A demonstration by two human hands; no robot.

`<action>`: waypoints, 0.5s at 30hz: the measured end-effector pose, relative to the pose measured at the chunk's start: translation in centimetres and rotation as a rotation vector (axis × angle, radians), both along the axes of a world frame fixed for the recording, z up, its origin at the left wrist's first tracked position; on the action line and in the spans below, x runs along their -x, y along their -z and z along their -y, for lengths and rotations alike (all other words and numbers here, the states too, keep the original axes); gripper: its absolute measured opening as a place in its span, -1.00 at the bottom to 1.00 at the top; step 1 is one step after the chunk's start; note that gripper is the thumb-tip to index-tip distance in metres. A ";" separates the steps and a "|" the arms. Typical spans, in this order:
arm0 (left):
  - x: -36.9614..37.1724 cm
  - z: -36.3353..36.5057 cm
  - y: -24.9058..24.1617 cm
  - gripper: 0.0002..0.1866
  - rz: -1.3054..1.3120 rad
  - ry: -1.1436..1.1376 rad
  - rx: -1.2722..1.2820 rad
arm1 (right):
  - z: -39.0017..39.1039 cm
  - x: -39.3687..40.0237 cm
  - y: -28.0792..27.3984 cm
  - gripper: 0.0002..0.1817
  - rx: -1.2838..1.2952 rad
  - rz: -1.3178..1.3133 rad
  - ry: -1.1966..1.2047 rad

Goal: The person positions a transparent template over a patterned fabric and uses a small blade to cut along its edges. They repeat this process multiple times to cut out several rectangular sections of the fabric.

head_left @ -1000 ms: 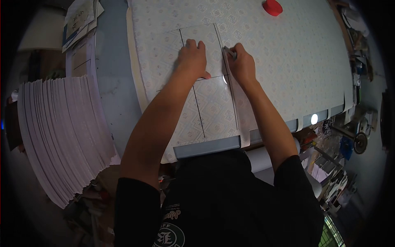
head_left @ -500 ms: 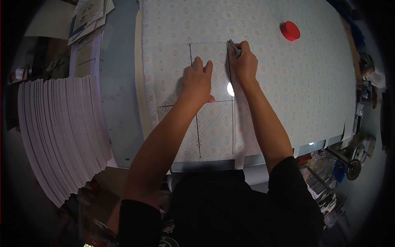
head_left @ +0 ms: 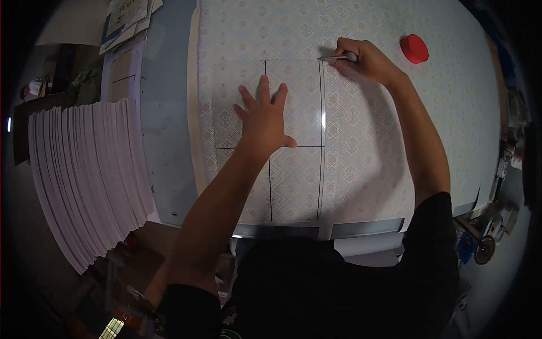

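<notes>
A clear rectangular sheet with black lines lies on pale patterned material. My left hand presses flat on the sheet, its fingers spread across the upper left part, the thumb near the crossing line. My right hand is closed round a slim grey metallic tool, whose tip points left and rests at the sheet's upper right corner. What kind of tool it is cannot be told for sure. Part of the tool is hidden in the fingers.
A round red object sits on the material at the upper right. Left of the table, a tall stack of pale folded sheets stands, with papers behind it. A blue-grey table strip runs between stack and material.
My right hand has moved right and turned, so the tool now lies sideways at the corner instead of along the right edge. The fingers of my left hand have spread wider.
</notes>
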State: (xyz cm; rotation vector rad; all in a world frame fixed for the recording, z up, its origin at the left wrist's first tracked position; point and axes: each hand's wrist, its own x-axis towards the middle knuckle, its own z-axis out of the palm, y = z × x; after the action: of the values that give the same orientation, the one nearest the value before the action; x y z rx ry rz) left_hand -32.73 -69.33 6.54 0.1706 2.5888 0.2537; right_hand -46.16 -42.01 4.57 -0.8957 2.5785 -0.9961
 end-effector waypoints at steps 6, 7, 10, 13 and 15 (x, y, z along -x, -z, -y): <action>0.3 0.2 -0.1 0.41 0.037 0.012 -0.007 | 1.0 2.4 -0.3 -0.85 0.016 0.009 -0.181; 0.4 0.2 -0.2 0.41 0.041 0.004 0.000 | 1.5 2.6 -0.2 -0.82 0.055 -0.005 -0.201; 0.4 0.2 -0.2 0.39 0.043 0.007 0.000 | 5.7 3.6 -0.2 -0.81 0.050 -0.003 -0.266; 0.0 0.6 0.4 0.39 -0.035 0.019 0.004 | 12.9 5.0 0.2 -0.79 0.097 -0.050 -0.385; -0.1 0.7 0.5 0.37 -0.050 0.038 -0.041 | 17.9 5.6 0.5 -0.79 0.091 -0.058 -0.402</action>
State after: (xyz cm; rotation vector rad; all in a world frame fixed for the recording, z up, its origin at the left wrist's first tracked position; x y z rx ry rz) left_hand -32.65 -70.02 6.04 0.2441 2.6282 0.2928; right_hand -51.79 -59.92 4.05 -1.4138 2.2752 -0.9820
